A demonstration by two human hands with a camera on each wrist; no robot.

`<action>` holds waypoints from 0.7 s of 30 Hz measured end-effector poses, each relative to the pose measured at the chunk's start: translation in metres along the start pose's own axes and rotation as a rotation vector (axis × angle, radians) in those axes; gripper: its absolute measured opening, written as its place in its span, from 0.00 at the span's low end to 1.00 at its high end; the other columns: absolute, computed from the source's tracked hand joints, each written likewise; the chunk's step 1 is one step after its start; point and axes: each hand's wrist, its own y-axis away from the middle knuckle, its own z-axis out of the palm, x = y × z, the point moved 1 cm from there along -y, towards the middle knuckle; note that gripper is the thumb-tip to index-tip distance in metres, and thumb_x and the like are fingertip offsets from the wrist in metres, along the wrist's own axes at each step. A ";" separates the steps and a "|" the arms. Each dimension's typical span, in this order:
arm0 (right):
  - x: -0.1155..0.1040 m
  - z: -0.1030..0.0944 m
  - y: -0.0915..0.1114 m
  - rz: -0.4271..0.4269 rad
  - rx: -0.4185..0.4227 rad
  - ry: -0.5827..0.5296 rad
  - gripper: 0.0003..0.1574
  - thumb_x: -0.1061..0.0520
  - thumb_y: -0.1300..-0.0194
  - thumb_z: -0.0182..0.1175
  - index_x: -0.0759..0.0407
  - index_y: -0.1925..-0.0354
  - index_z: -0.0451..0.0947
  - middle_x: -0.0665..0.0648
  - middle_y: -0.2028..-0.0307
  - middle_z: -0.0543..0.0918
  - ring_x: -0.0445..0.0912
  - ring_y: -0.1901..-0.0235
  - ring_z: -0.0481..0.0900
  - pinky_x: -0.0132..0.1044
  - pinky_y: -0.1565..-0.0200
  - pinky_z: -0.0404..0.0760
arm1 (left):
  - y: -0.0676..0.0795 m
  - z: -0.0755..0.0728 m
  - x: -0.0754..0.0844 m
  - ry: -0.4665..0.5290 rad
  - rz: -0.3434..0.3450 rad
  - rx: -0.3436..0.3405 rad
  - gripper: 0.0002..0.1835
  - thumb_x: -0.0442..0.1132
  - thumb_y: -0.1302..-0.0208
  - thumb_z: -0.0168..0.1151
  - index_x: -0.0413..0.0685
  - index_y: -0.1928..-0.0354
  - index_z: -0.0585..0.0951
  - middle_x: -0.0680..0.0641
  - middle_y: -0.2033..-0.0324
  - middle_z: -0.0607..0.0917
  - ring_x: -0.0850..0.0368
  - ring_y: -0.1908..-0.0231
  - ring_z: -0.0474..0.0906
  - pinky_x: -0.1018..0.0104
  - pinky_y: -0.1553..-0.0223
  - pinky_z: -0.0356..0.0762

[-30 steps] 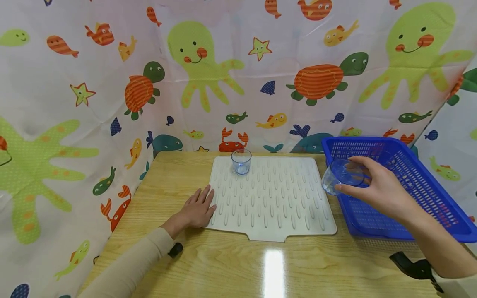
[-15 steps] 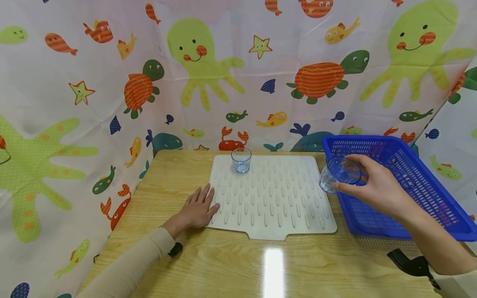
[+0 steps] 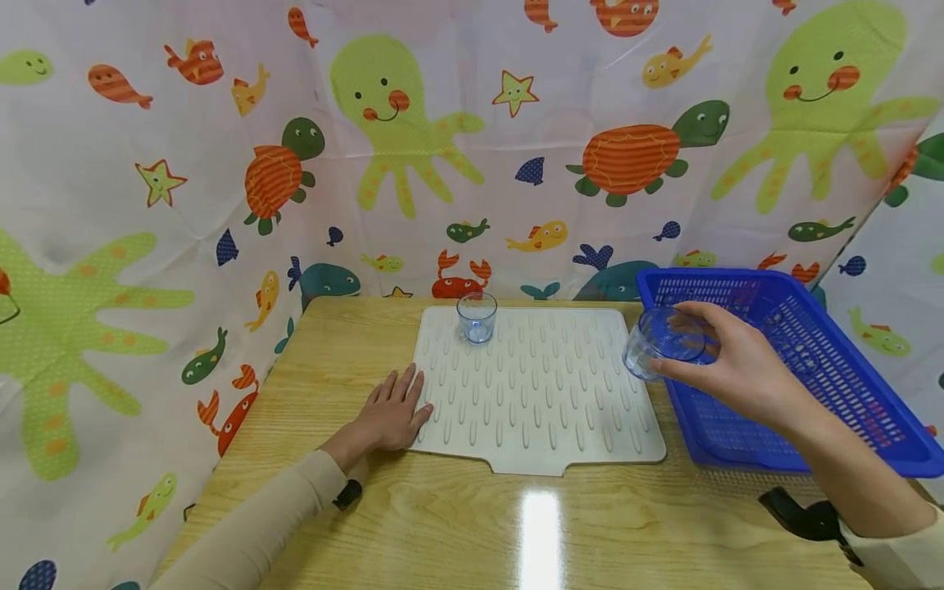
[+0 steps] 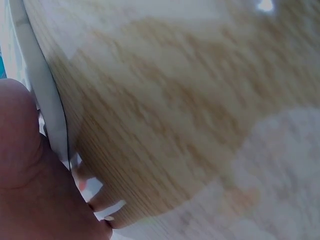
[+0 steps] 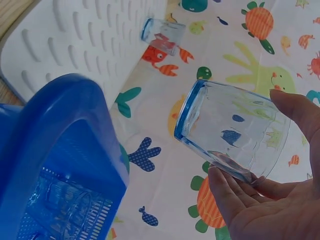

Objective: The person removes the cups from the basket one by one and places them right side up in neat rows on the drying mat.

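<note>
My right hand (image 3: 737, 365) holds a clear glass tumbler (image 5: 232, 132) by its sides, thumb on one side and fingers on the other. In the head view this tumbler is tilted and overlaps the left rim of the blue basket (image 3: 689, 434) and the right edge of the white ridged drying mat (image 3: 542, 385). A second clear tumbler (image 3: 478, 319) stands upright at the mat's back left. My left hand (image 3: 391, 414) lies flat with fingers extended across the mat's left edge; only part of it shows in the left wrist view.
The wooden table (image 3: 442, 524) reflects a bright light at the front. Clear glassware (image 5: 75, 210) lies inside the basket in the right wrist view. A curtain (image 3: 435, 82) printed with sea animals surrounds the back and sides.
My right hand has carried the tumbler slightly left, toward the mat. The left hand stays at the mat's edge, its thumb a little farther onto it. The other tumbler has not moved.
</note>
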 end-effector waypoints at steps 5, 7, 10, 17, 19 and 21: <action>-0.005 0.001 -0.002 -0.004 -0.003 -0.016 0.58 0.42 0.38 0.74 0.67 0.24 0.57 0.72 0.32 0.70 0.70 0.33 0.69 0.69 0.39 0.70 | -0.001 0.001 -0.001 -0.015 0.005 0.003 0.40 0.60 0.18 0.34 0.48 0.17 0.39 0.44 0.18 0.34 0.36 0.20 0.31 0.37 0.24 0.35; -0.007 0.002 -0.003 -0.007 -0.004 -0.017 0.58 0.42 0.38 0.74 0.67 0.24 0.57 0.72 0.32 0.70 0.69 0.33 0.69 0.68 0.38 0.70 | 0.000 0.002 -0.001 -0.012 0.007 0.005 0.40 0.60 0.18 0.35 0.47 0.17 0.40 0.44 0.18 0.34 0.35 0.21 0.31 0.37 0.24 0.36; -0.008 0.003 -0.004 -0.007 -0.003 -0.019 0.58 0.42 0.38 0.74 0.66 0.24 0.57 0.71 0.32 0.70 0.69 0.33 0.69 0.68 0.38 0.70 | 0.001 0.001 0.000 -0.007 0.003 -0.001 0.40 0.60 0.18 0.35 0.48 0.17 0.40 0.44 0.18 0.34 0.35 0.20 0.31 0.37 0.24 0.36; -0.011 0.005 -0.008 -0.006 -0.010 -0.030 0.59 0.40 0.38 0.73 0.66 0.23 0.56 0.71 0.32 0.71 0.68 0.33 0.70 0.67 0.39 0.71 | 0.001 0.000 0.002 -0.009 -0.007 -0.020 0.40 0.60 0.18 0.34 0.49 0.17 0.39 0.45 0.18 0.33 0.36 0.20 0.30 0.38 0.24 0.35; -0.012 0.005 -0.010 -0.005 -0.012 -0.029 0.59 0.40 0.38 0.73 0.65 0.23 0.56 0.71 0.32 0.71 0.68 0.33 0.70 0.67 0.38 0.70 | 0.000 0.000 0.002 -0.005 -0.004 -0.013 0.40 0.60 0.18 0.35 0.48 0.17 0.39 0.44 0.18 0.34 0.35 0.20 0.30 0.37 0.24 0.35; -0.013 0.006 -0.012 -0.006 -0.012 -0.033 0.59 0.40 0.38 0.73 0.65 0.23 0.56 0.71 0.32 0.71 0.68 0.33 0.69 0.67 0.37 0.70 | 0.000 0.001 0.002 -0.011 -0.007 -0.014 0.40 0.60 0.18 0.34 0.48 0.17 0.39 0.44 0.18 0.33 0.36 0.20 0.30 0.37 0.24 0.35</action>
